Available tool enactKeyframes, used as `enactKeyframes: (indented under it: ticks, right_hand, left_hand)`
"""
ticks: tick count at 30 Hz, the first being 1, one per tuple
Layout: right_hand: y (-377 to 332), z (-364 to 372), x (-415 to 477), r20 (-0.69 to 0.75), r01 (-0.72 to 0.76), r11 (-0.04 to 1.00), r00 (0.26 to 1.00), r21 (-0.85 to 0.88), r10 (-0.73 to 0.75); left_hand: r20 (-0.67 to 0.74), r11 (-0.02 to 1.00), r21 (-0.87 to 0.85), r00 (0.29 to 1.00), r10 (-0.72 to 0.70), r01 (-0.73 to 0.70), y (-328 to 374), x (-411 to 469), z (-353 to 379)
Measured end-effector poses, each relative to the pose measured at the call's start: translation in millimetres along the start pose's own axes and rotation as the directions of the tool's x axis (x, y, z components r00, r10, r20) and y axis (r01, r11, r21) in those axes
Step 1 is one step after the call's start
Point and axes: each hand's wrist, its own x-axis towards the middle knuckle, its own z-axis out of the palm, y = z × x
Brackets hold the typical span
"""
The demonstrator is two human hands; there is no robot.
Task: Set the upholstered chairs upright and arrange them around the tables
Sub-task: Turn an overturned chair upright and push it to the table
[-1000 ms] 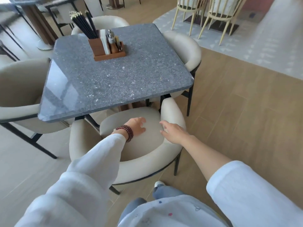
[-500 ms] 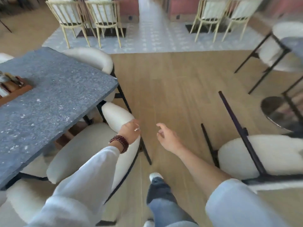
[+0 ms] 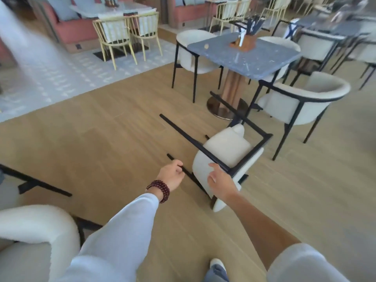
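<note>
On the floor [image 3: 101, 139] ahead the chair [image 3: 225, 147] lies tipped; my left grip [image 3: 171, 177] curls at its leg [image 3: 173, 158], can't tell if clamped; right grip [image 3: 221, 181] apart, over its back.

This is a place to eat out, like a restaurant or café. A square grey stone-topped bench [image 3: 254, 55] stands on one thick leg, with round-backed cream chairs on thin black legs [image 3: 305, 102] around it. On it sits a small brown wooden box [image 3: 245, 43] full of dark sticks. More grey benches [image 3: 325, 25] stand behind, blurry. Farther back, pale yellow wooden chairs [image 3: 114, 35] stand by a long pink sofa seat [image 3: 71, 29]. The floor is light wood [image 3: 101, 139] and grey patterned tiles [image 3: 61, 74].
</note>
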Motion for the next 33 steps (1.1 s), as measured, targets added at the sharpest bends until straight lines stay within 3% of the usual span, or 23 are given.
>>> enactKeyframes:
  ticks: [7, 17, 25, 33]
  right_hand:
    - [92.2, -56.1, 19.8, -0.120, -0.180, 0.964, 0.971, 0.197, 0.206]
    - [191.3, -96.7, 91.0, -0.147, -0.343, 0.834, 0.885, 0.433, 0.441]
    - [223.9, -64.4, 142.6, -0.118, -0.393, 0.604, 0.766, 0.693, 0.632]
    - [253.2, -1.1, 180.3, -0.063, -0.323, 0.345, 0.643, 0.881, 0.763]
  left_hand:
    - [0.134, 0.994, 0.042, 0.986, 0.099, -0.106, 75.0, 70.8, 84.2]
    - [0.210, 0.977, 0.141, 0.970, 0.127, -0.158, 144.7, 178.4, 174.2]
    - [0.311, 0.941, 0.260, 0.941, 0.129, -0.215, 150.2, 259.5, 234.9]
    - [0.418, 0.941, 0.303, 0.908, 0.008, -0.148, 126.6, 310.7, 306.9]
